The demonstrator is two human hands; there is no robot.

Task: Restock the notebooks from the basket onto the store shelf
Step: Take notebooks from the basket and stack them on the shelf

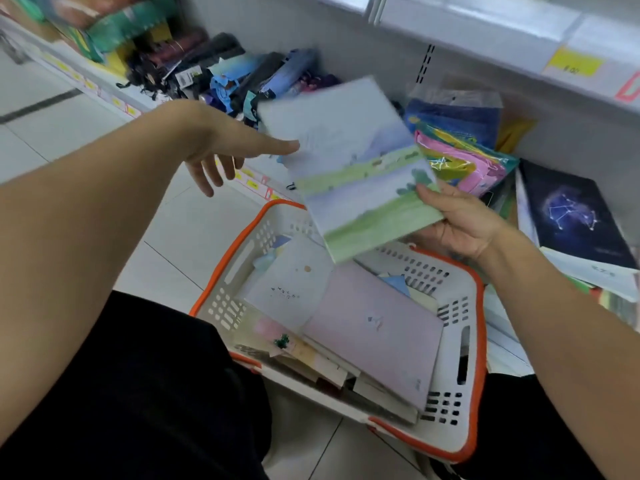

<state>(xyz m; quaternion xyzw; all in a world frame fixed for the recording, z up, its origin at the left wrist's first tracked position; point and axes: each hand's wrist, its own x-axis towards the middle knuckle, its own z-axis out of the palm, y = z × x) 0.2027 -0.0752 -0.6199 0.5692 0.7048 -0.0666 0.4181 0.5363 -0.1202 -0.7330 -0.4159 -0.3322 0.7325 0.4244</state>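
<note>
My right hand [460, 220] grips the lower right corner of two pale notebooks with green landscape covers [349, 168], held fanned above the basket. My left hand [221, 150] is spread, its thumb tip touching the left edge of the upper notebook. Below them stands a white basket with an orange rim [474, 341]; a pink notebook [377, 330], a white one [291, 282] and several others lie in it. The low store shelf [571, 140] to the right carries a dark constellation notebook [571, 213] and colourful ones [464, 161].
Folded umbrellas and dark pouches [221, 67] fill the shelf's left stretch. An upper shelf edge with a yellow price tag [573, 62] hangs over the right side. White floor tiles [69, 133] spread to the left. My dark-clothed knees [138, 393] flank the basket.
</note>
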